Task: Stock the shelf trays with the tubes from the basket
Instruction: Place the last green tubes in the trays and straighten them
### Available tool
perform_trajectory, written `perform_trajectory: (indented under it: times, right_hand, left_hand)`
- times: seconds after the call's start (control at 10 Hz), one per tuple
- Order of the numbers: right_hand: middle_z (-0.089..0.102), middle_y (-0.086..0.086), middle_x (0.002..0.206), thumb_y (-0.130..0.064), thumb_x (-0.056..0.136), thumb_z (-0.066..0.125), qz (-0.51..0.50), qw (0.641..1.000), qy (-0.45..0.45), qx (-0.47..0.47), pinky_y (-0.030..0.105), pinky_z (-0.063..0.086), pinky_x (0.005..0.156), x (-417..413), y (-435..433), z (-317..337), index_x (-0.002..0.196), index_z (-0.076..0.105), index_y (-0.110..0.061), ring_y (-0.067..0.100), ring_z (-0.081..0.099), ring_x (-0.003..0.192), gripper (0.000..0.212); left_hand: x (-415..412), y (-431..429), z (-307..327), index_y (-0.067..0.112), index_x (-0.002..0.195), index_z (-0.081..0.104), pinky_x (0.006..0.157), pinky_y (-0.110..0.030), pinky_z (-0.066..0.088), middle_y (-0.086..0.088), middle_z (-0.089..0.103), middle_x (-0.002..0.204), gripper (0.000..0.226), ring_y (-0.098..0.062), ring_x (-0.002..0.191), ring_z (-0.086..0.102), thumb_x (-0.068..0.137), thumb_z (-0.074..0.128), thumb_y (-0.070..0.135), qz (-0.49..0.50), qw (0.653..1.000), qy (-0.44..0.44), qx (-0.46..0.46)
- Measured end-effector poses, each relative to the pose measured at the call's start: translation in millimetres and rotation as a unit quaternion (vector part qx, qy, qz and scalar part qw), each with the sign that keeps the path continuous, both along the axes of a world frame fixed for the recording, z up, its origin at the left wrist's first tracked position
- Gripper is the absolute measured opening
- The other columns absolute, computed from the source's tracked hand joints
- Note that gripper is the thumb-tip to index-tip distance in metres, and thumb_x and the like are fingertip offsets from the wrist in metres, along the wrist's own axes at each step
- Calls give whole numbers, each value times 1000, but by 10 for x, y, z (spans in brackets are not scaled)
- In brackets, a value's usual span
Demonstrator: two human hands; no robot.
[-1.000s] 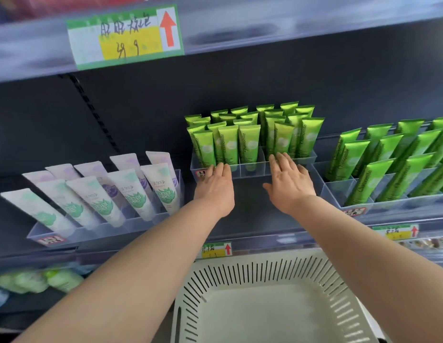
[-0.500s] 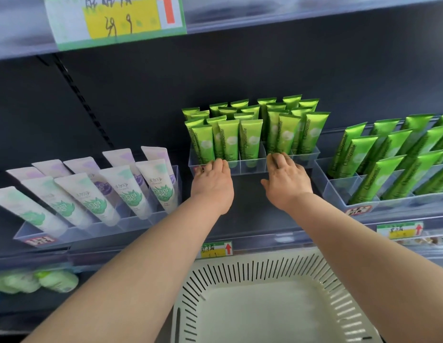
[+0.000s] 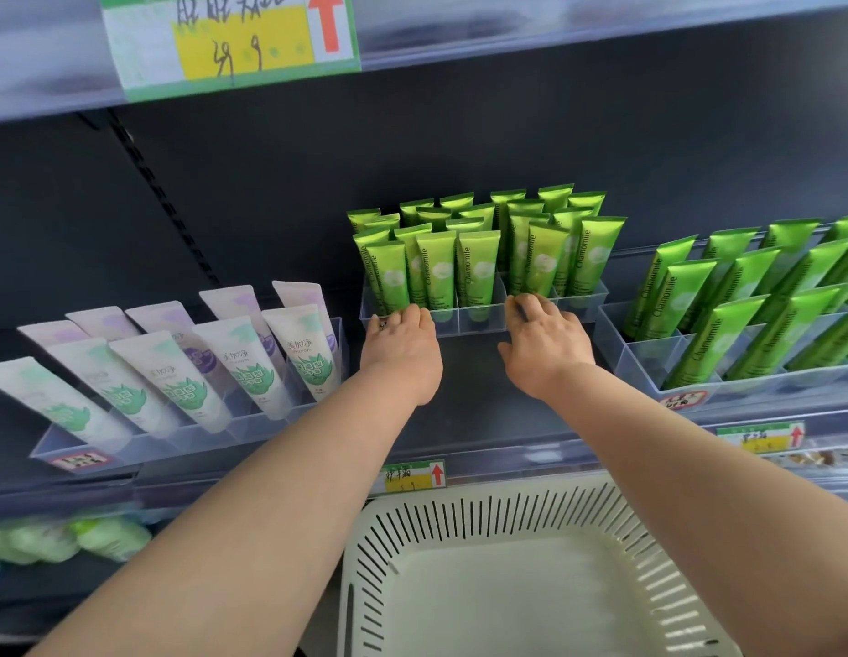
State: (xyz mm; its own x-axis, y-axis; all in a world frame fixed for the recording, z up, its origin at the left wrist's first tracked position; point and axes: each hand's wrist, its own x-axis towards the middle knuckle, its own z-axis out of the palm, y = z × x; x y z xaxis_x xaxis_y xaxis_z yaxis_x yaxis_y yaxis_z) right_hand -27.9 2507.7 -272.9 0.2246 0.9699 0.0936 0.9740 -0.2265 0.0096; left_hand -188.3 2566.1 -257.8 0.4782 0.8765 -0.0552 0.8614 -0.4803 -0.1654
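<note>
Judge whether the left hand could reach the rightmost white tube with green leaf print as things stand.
Probably yes. The white leaf-print tube stands just left of the left hand, its upper half exposed, nothing between. The hand would first release the clear plastic middle tray it grips.

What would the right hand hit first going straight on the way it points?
The right hand points into the shelf, fingers curled at the front wall of the middle clear tray. That wall comes first, probably touching now; the green tubes stand just behind it.
</note>
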Motion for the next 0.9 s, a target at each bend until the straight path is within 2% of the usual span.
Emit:
perform_trajectory:
  times: [0.2,0.5,0.6,0.8,0.9]
  right_hand:
    - [26,3,148,-41,96,39,5,1000,-7,-1,39,29,104,-57,-11,-12,150,15,-10,24,20,139,67]
    - [25,4,149,-41,96,39,17,1000,-4,-1,39,29,104,-185,-15,-15,150,13,-10,25,19,140,67]
    - [27,4,147,-41,96,40,22,1000,-6,0,39,30,103,-204,-22,2,150,15,-11,25,22,138,66]
    - [41,4,133,-34,95,43,25,1000,-7,10,38,37,95,-215,-50,64,139,32,-14,25,40,123,49]
    - [42,3,130,-35,95,44,26,1000,-8,11,38,37,93,-235,-101,70,136,35,-14,25,42,120,47]
  left_hand:
    - [-68,13,18,7,151,12,119,-46,13,-8,24,150,78,-27,140,24,84,51,7,5,1000,-1,-7]
    - [-167,3,52,8,146,24,118,-45,16,-9,31,145,72,-28,135,31,81,55,6,19,1000,-10,-14]
    - [-197,0,62,9,142,30,117,-45,18,-9,34,142,66,-28,134,33,81,55,6,21,1000,-17,-15]
    - [-217,-65,73,10,139,33,117,-43,20,-9,36,140,63,-28,132,35,81,54,6,22,999,-31,-19]
    - [-253,-125,74,11,138,34,115,-41,23,-8,37,138,60,-27,130,37,82,53,8,19,999,-35,-18]
